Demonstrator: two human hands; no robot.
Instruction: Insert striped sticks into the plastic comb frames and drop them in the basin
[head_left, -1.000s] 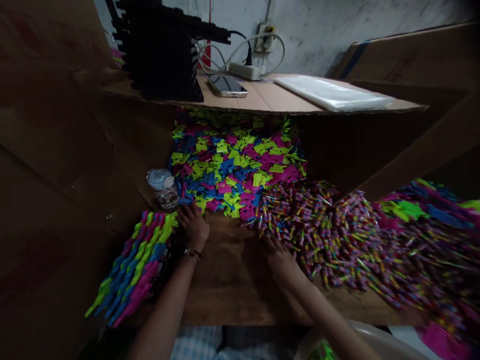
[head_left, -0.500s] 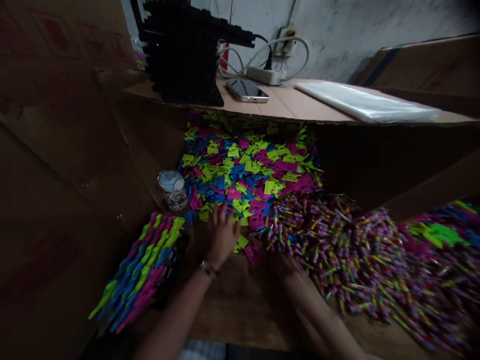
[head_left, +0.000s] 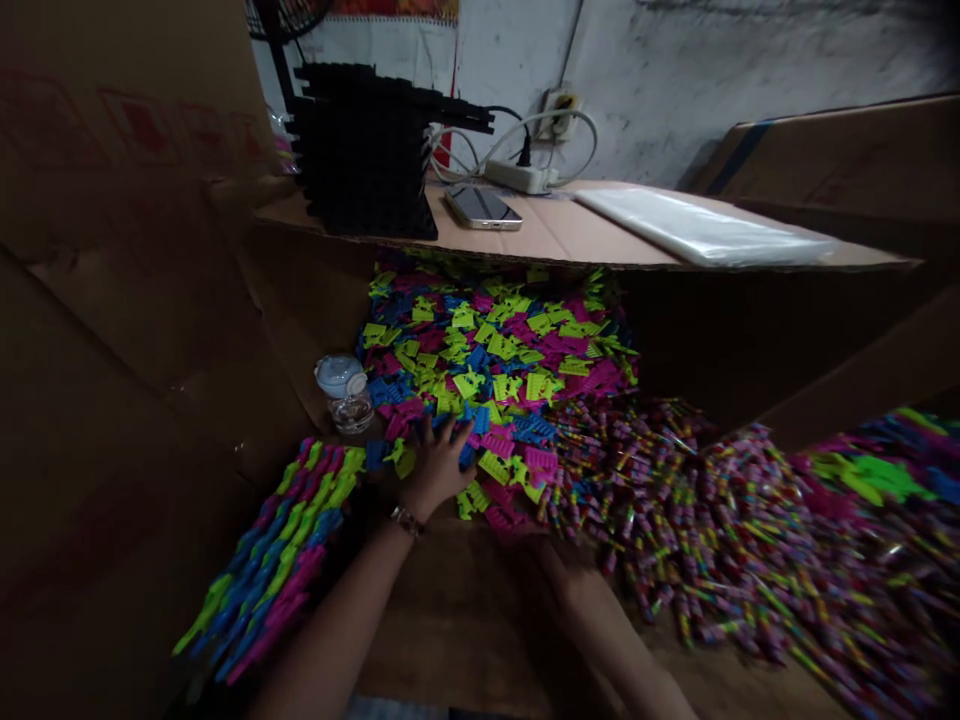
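Closest to me is the bare brown wood of the bench (head_left: 450, 620), dim and shadowed between my forearms. My right hand (head_left: 566, 580) is low at the near edge of the plastic pieces (head_left: 499, 365); its fingers are dark and blurred, so I cannot tell whether they are together or apart. To my left, wavy strips (head_left: 277, 550) in pink, blue and yellow-green lie side by side in a slanting block. My left hand (head_left: 439, 472), a bracelet (head_left: 407, 521) at its wrist, lies over the front of the pieces with its fingers spread apart. On my right, a glossy heap of small wrapped sticks (head_left: 675, 520) meets them. The pieces themselves are flat, ridged and comb-like, in lime, magenta and blue, jumbled deep and running back beneath a cardboard shelf (head_left: 551, 240). A clear bottle (head_left: 346, 395) with a pale blue lid stands beside their left edge. Up on the shelf are a phone (head_left: 484, 208), a black stack (head_left: 364, 150), clear plastic sheeting (head_left: 712, 230) and a white power strip (head_left: 517, 177). Furthest off is the scuffed, greyish wall (head_left: 652, 75) with its socket (head_left: 559, 115).
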